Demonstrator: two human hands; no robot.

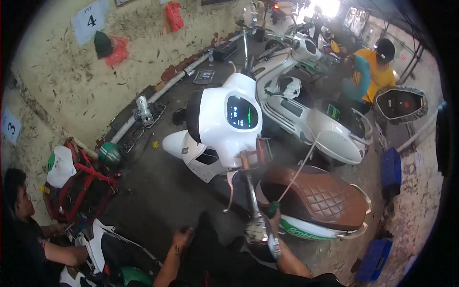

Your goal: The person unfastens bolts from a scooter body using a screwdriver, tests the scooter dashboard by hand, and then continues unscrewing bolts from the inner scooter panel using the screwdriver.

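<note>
My right hand [275, 218] is closed around the green handle [273, 207] of a long, thin screwdriver, its shaft [299, 170] angled up across a brown quilted seat [327, 201]. Beside that hand are a chrome mirror [260, 237] and the handlebar of a white scooter [221, 110] with a lit oval display. Its brake lever [229, 189] points downward. My left hand [182, 237] is low left of the mirror, fingers curled, with nothing visible in it, over a dark background.
A second white scooter [287, 110] stands behind. A person in yellow [370, 71] works at the right; a person in black [28, 234] handles white parts at lower left. A red frame [95, 182], green helmet [110, 154] and blue bins [389, 172] line the walls.
</note>
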